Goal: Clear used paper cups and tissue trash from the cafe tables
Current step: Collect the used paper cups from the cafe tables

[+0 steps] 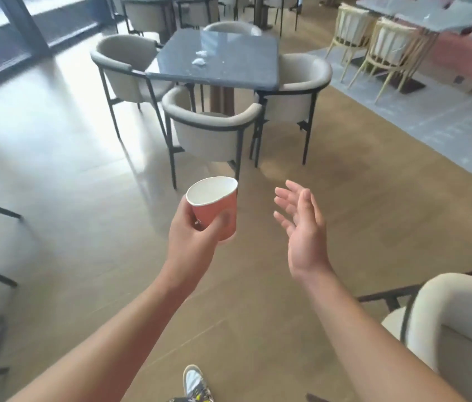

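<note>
My left hand (pixel 192 233) grips an orange paper cup (pixel 217 204) with a white inside, held upright in front of me above the floor. Beside it to the right, my right hand (pixel 301 221) is held open, palm turned inward, fingers spread and holding nothing. Ahead stands a dark grey square table (pixel 229 68) with two crumpled white tissues (pixel 200 58) lying on its left part.
Four beige armchairs ring the table, the nearest one (pixel 211 126) between me and it. Another beige chair (pixel 455 329) stands close at lower right, and chair legs show at the left edge. Wooden chairs and a pink sofa stand far right. Brown floor stretches between.
</note>
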